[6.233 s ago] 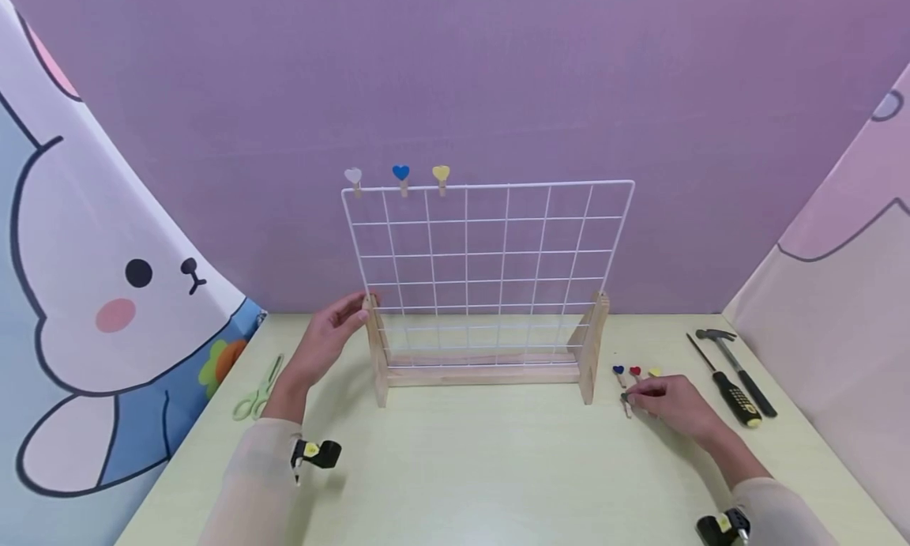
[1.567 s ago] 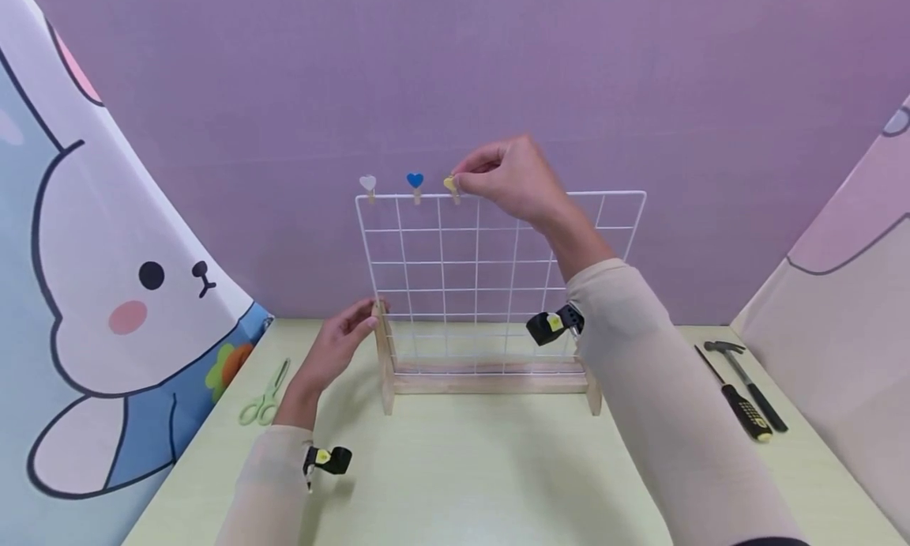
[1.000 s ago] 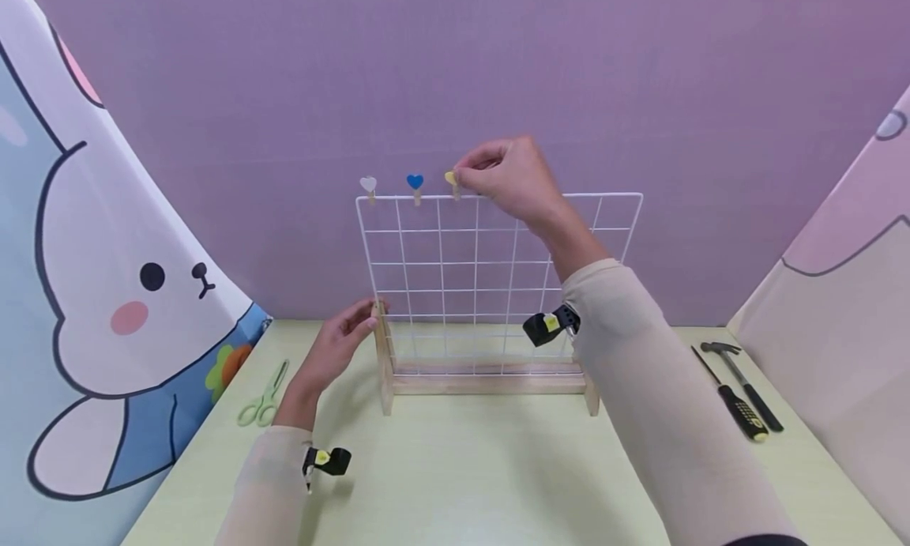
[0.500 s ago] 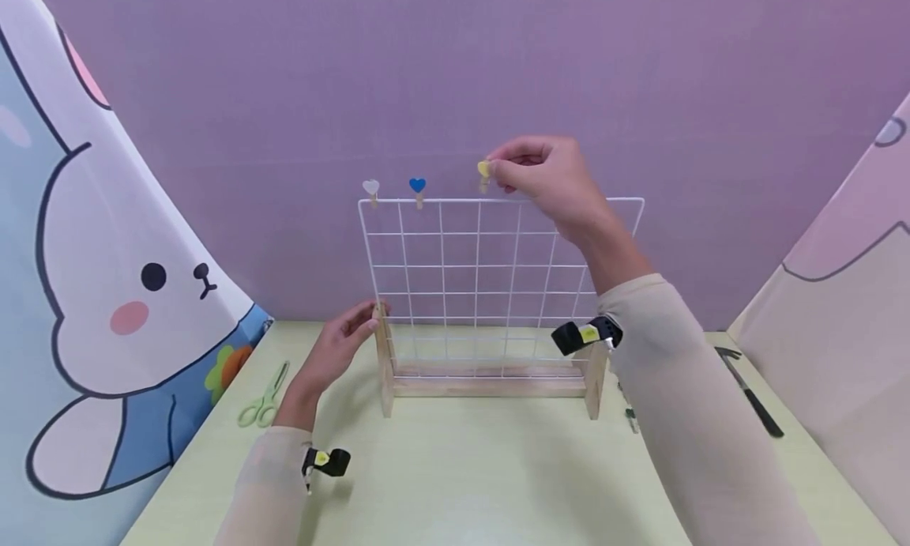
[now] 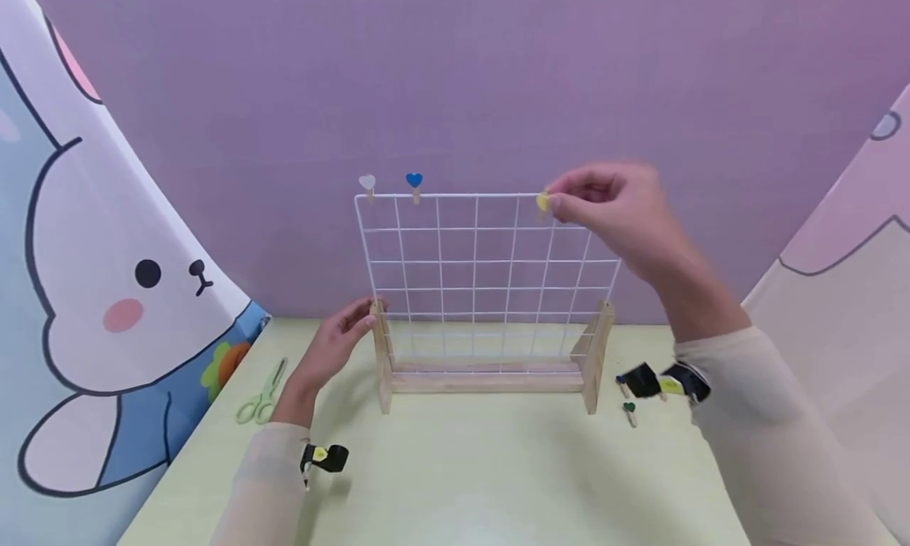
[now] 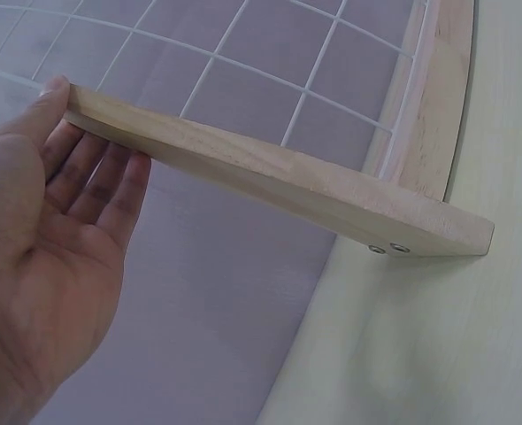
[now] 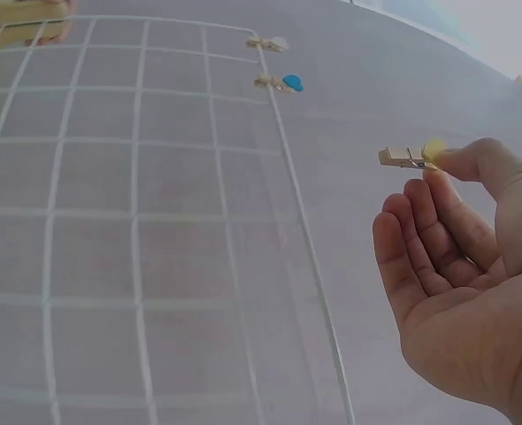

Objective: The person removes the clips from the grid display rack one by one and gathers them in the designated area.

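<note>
My right hand [image 5: 626, 214] pinches a small wooden clothespin with a yellow heart [image 5: 543, 202] between thumb and index finger. In the right wrist view this clothespin [image 7: 403, 158] is off the wire, its jaws pointing toward the grid. A white wire grid rack stands on a wooden base [image 5: 486, 383]. On its top wire, toward the left end, sit a white heart clothespin [image 5: 366, 182] and a blue heart clothespin [image 5: 415, 180]. My left hand [image 5: 330, 348] grips the upper end of the rack's left wooden upright [image 6: 279, 181], thumb on one side and fingers on the other.
On the table right of the rack lie a green heart clothespin [image 5: 629, 412] and a dark blue one [image 5: 621, 384], partly covered by the wrist camera [image 5: 661, 382]. Green scissors [image 5: 259, 396] lie at the left. My right arm hides the hammer and screwdriver.
My right hand was at the clothespins on the table, then took the yellow heart clothespin off the top wire and carried it right. The left hand keeps its hold.
</note>
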### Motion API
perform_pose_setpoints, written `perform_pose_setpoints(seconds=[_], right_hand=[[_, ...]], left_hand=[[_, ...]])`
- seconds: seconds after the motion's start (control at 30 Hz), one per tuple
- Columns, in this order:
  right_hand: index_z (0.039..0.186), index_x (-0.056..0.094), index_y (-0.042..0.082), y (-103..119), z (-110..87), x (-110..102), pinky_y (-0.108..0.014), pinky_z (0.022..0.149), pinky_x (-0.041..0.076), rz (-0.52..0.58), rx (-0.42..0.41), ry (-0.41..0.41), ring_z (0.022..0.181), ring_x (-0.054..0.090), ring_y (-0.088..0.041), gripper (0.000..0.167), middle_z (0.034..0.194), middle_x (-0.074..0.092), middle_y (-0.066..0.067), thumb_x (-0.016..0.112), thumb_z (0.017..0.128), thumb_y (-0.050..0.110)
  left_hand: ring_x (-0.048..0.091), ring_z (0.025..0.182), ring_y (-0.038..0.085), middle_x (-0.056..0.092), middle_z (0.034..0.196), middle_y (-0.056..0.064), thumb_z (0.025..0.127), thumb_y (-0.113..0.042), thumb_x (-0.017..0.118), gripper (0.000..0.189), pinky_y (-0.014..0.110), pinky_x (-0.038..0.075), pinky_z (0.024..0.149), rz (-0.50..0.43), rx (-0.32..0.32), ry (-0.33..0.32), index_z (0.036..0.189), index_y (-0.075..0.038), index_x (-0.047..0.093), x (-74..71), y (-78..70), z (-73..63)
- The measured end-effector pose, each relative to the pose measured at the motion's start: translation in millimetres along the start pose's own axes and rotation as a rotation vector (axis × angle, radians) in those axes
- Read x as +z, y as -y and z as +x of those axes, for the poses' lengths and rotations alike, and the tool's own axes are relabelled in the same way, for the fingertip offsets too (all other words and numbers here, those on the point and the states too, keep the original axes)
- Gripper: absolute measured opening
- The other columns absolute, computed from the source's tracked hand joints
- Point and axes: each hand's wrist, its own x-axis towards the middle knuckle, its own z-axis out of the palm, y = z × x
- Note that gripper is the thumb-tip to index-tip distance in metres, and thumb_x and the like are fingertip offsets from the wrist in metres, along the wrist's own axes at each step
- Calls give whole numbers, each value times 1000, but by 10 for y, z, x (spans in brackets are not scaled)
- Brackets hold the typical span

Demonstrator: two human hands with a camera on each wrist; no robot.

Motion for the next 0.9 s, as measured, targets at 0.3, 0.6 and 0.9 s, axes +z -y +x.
perform_pose_setpoints(seconds=[0.3,0.6,0.9], right_hand=[[105,78,10,-451,-442,-284,-16,84,57,-51,78,-10,89,71,-9,14,93,79,6,76,95,20],[110,74,2,-1030,-827,-432,-12,86,56,1,115,4,91,73,-6,15,95,79,8,71,99,13],[117,72,2,-1699,-1264,-564,-10,82,52,-169,272,22,91,70,1,29,93,77,15,67,102,25]], left_hand=[[57,129,-2,59,148,14,109,-32,54,48,11,47,105,-14,-2,-1,151,-10,52,-14,-25,17],[57,128,-1,59,148,16,109,-31,54,46,11,47,105,-19,-11,-7,151,-13,53,-13,1,-22],[56,130,-2,59,149,11,108,-35,55,50,11,46,105,-12,-29,-11,153,-13,51,-19,-6,-41]])
